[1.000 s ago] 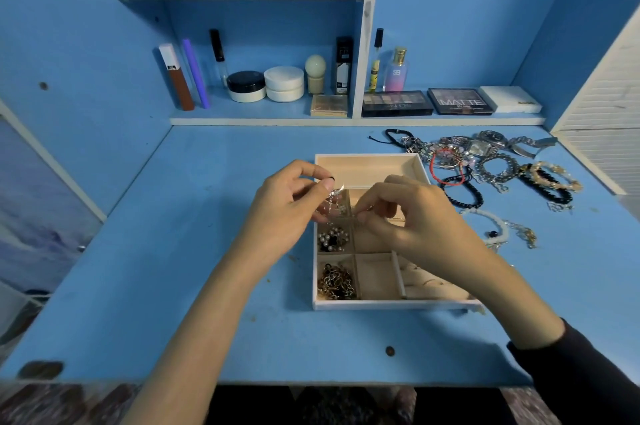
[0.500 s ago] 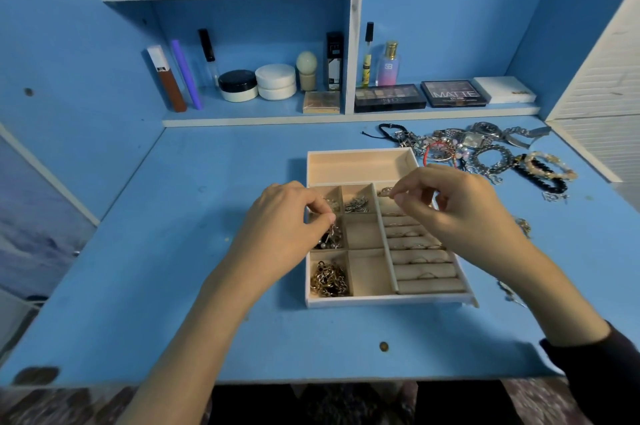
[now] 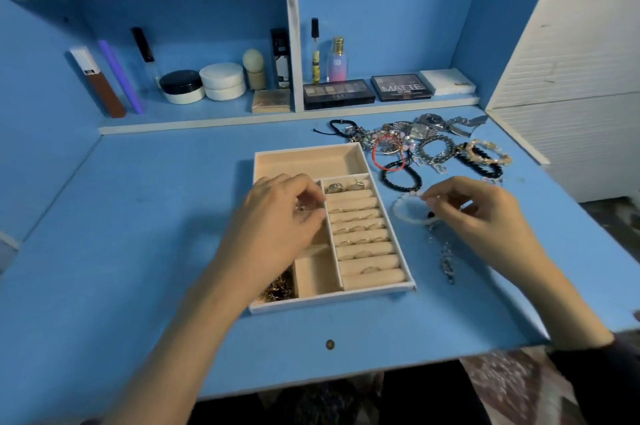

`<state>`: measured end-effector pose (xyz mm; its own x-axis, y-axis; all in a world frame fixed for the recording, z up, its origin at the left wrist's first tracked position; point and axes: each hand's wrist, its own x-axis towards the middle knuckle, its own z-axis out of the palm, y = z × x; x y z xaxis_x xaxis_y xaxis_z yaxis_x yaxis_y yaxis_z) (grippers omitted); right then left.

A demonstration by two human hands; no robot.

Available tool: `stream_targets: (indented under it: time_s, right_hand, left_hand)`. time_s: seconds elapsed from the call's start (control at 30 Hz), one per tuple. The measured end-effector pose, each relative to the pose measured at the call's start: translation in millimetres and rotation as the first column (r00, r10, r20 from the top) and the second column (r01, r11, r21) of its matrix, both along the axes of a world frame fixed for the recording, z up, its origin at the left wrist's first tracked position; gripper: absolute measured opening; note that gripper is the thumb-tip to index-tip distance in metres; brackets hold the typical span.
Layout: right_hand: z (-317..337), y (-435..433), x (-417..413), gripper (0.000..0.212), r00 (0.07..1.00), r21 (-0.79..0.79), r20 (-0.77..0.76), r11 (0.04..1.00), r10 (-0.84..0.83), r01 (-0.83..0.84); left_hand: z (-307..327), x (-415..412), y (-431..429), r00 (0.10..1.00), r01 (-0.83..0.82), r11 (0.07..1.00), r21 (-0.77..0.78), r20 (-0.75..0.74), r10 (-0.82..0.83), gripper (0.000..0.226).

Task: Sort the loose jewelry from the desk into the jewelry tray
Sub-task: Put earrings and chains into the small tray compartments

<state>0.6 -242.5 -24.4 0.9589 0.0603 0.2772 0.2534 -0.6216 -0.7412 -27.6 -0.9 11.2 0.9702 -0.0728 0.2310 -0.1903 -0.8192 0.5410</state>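
A cream jewelry tray [image 3: 308, 161] lies on the blue desk [image 3: 138, 216], with ring rolls on its right side and small compartments on its left. My left hand [image 3: 280, 216] hovers over the left compartments, fingers curled on a small silver piece. My right hand [image 3: 474, 213] is on the desk right of the tray and pinches a white beaded bracelet [image 3: 403, 211]. A black bead bracelet [image 3: 400, 178] lies just behind it. A heap of loose bracelets and watches [image 3: 426, 140] sits at the back right. Gold chain [image 3: 277, 287] fills the tray's front left compartment.
A thin silver chain [image 3: 446, 262] lies on the desk right of the tray. The low shelf [image 3: 207, 119] behind holds cosmetics jars, tubes and eyeshadow palettes [image 3: 337, 93]. A white slatted panel [image 3: 568, 95] borders the desk on the right.
My right hand left the ring rolls and moved right onto the desk, taking hold of the white beaded bracelet. My left hand stayed over the left compartments.
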Motion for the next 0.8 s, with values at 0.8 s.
stream_targets:
  time_s: [0.8]
  right_hand:
    - [-21, -37, -3, 0.017, 0.94, 0.331, -0.025, 0.884, -0.341, 0.329]
  left_hand:
    - [-20, 16, -126, 0.931, 0.365, 0.895, 0.255, -0.124, -0.344, 0.015]
